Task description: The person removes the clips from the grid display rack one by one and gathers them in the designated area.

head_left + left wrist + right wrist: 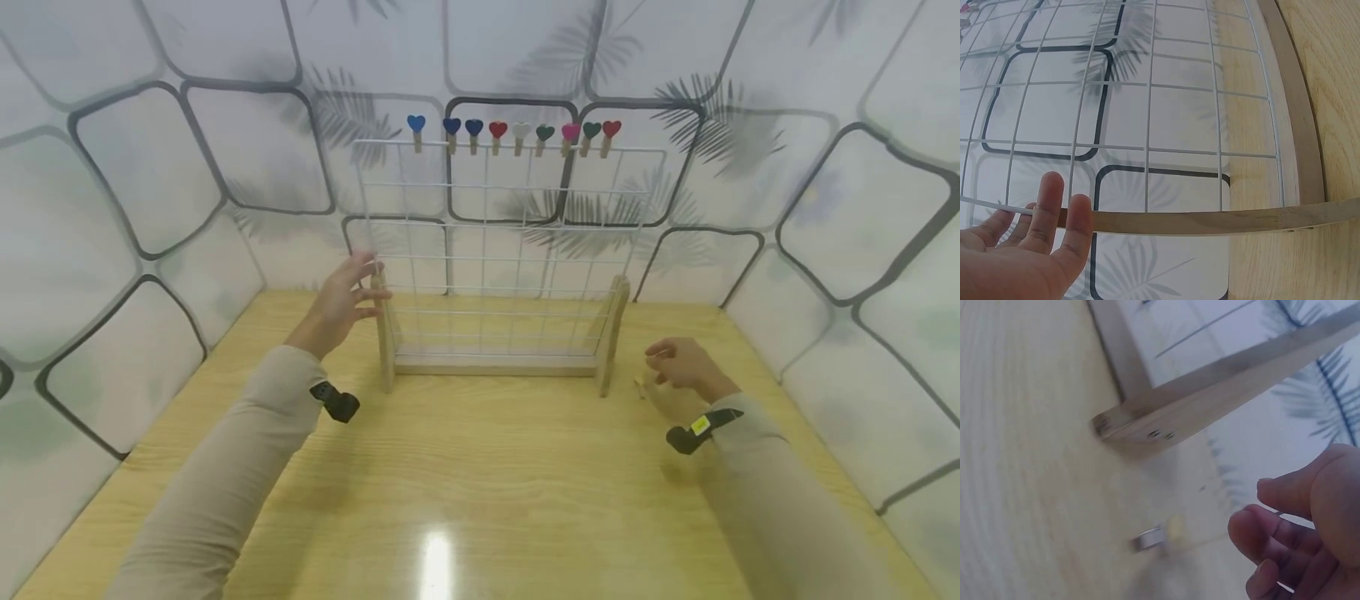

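Our left hand point(335, 302) spreads its fingers at the wire rack point(495, 367). Our empty right hand point(686, 364) hovers, loosely curled, near a clip point(640, 387) on the bench point(487, 458).

wood-grain tabletop point(510, 467) | bright glare point(437, 567) on its surface | white backdrop point(217, 33) behind, dark rounded outlines point(240, 85), grey fronds point(697, 108)

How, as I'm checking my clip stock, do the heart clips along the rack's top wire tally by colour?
Blue heart clips, one of them lighter: 3
Red heart clips: 2
Green heart clips: 2
White heart clip: 1
Pink heart clip: 1
Total: 9
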A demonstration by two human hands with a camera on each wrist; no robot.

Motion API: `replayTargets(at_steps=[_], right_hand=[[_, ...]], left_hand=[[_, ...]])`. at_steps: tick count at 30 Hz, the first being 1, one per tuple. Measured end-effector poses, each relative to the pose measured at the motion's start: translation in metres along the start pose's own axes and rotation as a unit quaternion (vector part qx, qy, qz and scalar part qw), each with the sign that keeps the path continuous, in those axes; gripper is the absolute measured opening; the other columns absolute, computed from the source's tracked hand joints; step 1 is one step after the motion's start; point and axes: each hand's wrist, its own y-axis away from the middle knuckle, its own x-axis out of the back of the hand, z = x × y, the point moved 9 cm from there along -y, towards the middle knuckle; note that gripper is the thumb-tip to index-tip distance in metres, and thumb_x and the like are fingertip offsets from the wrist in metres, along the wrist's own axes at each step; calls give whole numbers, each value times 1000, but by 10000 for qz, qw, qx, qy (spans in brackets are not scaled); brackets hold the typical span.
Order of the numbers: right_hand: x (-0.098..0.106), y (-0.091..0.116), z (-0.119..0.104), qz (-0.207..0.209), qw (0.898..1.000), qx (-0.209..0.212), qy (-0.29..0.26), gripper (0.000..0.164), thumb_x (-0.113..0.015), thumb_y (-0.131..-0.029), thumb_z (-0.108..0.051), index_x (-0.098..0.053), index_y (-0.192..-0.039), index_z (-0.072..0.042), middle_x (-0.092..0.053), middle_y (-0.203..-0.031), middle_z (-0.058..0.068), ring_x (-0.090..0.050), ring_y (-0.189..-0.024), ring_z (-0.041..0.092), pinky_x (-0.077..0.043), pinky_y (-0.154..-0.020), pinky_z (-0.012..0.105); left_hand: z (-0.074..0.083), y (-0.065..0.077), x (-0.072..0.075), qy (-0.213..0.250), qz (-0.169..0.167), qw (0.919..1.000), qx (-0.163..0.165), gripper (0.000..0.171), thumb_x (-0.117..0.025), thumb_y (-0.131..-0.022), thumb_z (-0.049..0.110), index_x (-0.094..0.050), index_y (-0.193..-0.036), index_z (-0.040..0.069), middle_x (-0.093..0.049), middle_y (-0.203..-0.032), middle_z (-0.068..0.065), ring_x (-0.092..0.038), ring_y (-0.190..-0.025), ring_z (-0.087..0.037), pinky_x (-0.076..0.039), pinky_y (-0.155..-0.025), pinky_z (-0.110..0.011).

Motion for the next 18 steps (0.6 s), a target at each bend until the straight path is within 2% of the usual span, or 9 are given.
replayTargets(at_steps=[4, 10, 14, 18], right_hand=[[16, 2, -31, -61, 9995, 282, 106, 40, -54, -100, -20, -52, -126, 10, -59, -119, 32, -68, -81, 22, -54, -65, 34], [33, 6, -94, -183, 9962, 783, 320, 36, -54, -101, -21, -57, -121, 8, -64, -113, 26, -68, -81, 23, -53, -64, 34], [47, 8, -137, -86, 9939, 1027, 384, 34, -57, -100, -22, -59, -119, 6, -67, -107, 22, -68, -80, 25, -52, -62, 34], [60, 8, -181, 91, 9931, 1157, 165, 33, -61, -97, -24, -61, -119, 1, -68, -104, 17, -66, -80, 26, -52, -61, 35]], left_hand=[[1, 1, 0, -14, -19, 10000, -34, 62, -23, -107, 39, -2, -156, 7, -13, -158, -15, -44, -119, -30, -29, -109, -55], [0, 2, 0, 2, 4, 10000, -45, 61, -23, -107, 38, -5, -156, 6, -14, -158, -16, -43, -121, -33, -29, -108, -56], [0, 1, -1, 12, -31, 10000, -77, 60, -23, -107, 38, -5, -156, 7, -15, -158, -14, -42, -122, -33, -29, -108, -56], [0, 0, 2, -10, 1, 10000, -64, 61, -22, -107, 40, -5, -155, 7, -15, -158, -14, -45, -119, -30, -30, -108, -55]])
